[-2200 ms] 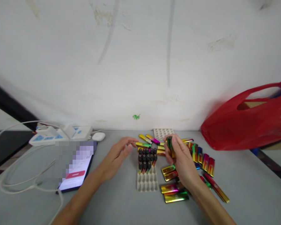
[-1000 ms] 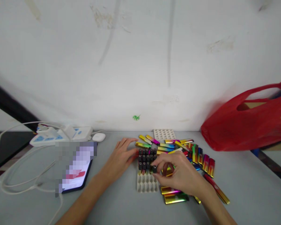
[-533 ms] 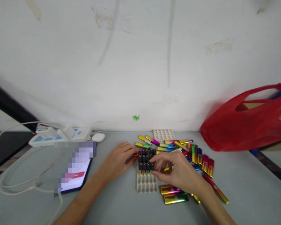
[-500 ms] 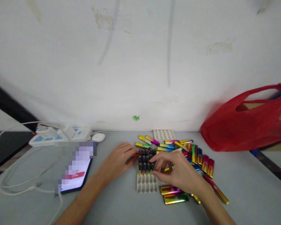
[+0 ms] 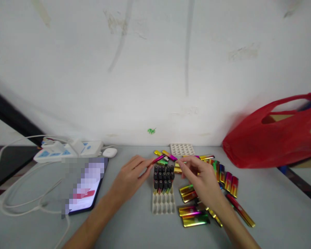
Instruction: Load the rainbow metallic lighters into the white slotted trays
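Observation:
My left hand [image 5: 132,174] pinches a slim, shiny magenta casing [image 5: 158,158] with a dark end, tilted up to the right above a pale slotted tray [image 5: 163,208]. Rows of black-topped pieces [image 5: 160,175] stand upright in the far part of the tray; the near slots hold nothing. Right of the tray, my right hand [image 5: 198,173] has thumb and forefinger together close to the end of a yellow-magenta casing [image 5: 169,155]. Whatever is between those fingertips is too small to make out. Several shiny casings [image 5: 195,220] lie beneath and around this hand.
A second pale tray [image 5: 181,149] lies by the wall. More casings [image 5: 231,185] spread to the right, before a red bag [image 5: 269,138]. On the left are a phone [image 5: 86,193], a power strip [image 5: 90,148], a small white case [image 5: 110,152] and looping white cables [image 5: 23,207].
My left hand has risen slightly, bringing the magenta casing over the tray's far end. My right hand has moved up and right, off the black-topped pieces.

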Action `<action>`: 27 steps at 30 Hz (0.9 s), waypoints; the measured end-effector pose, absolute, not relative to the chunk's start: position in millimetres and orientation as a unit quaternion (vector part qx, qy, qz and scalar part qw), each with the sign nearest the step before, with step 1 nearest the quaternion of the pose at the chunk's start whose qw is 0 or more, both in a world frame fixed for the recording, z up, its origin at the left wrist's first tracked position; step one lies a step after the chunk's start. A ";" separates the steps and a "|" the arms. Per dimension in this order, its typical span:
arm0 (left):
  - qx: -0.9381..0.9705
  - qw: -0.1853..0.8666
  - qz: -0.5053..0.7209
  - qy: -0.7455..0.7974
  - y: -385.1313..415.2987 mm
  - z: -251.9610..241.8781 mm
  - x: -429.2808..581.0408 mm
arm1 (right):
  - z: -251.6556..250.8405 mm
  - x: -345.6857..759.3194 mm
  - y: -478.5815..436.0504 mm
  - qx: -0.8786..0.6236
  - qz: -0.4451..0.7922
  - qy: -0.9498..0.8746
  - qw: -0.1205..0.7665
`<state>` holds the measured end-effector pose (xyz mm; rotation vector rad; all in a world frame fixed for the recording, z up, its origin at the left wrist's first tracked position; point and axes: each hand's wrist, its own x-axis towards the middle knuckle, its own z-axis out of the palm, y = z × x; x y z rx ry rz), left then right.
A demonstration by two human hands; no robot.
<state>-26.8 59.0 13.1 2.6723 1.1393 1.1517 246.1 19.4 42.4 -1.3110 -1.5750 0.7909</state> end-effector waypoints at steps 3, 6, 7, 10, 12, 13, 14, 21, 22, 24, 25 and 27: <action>0.821 -0.053 0.447 0.352 47.1 18.8 -20.2 | 44.6 242.3 17.3 -0.525 0.316 -0.636 0.468; 0.806 -0.085 0.485 0.327 31.5 25.6 -16.5 | 49.0 238.0 12.2 -0.491 0.326 -0.652 0.477; 0.808 -0.075 0.490 0.318 26.0 27.2 -15.6 | 50.4 236.5 10.4 -0.478 0.337 -0.654 0.480; 0.804 0.028 0.493 0.332 11.5 28.6 -11.9 | 53.5 231.4 6.4 -0.447 0.378 -0.647 0.489; 0.812 0.062 0.478 0.329 6.0 27.3 -7.6 | 53.9 227.9 5.2 -0.437 0.398 -0.636 0.496; 0.809 0.070 0.481 0.329 4.9 26.4 -5.1 | 53.3 226.5 5.0 -0.432 0.407 -0.628 0.503; 0.811 0.063 0.486 0.320 4.8 25.4 -2.7 | 52.2 225.5 5.2 -0.428 0.416 -0.614 0.517; 0.796 0.009 0.539 0.277 19.5 23.5 -3.4 | 41.2 227.7 14.6 -0.436 0.448 -0.410 0.664; 0.804 0.053 0.521 0.281 22.3 24.9 -6.1 | 41.1 227.7 16.3 -0.427 0.465 -0.387 0.672; 0.831 0.138 0.450 0.296 27.4 28.9 -12.0 | 41.9 226.7 18.6 -0.417 0.500 -0.352 0.673; 0.840 0.170 0.411 0.311 29.8 31.2 -14.8 | 42.4 225.8 19.3 -0.419 0.513 -0.342 0.667; 0.843 0.219 0.349 0.345 34.2 34.9 -19.2 | 42.9 224.4 20.0 -0.425 0.535 -0.340 0.646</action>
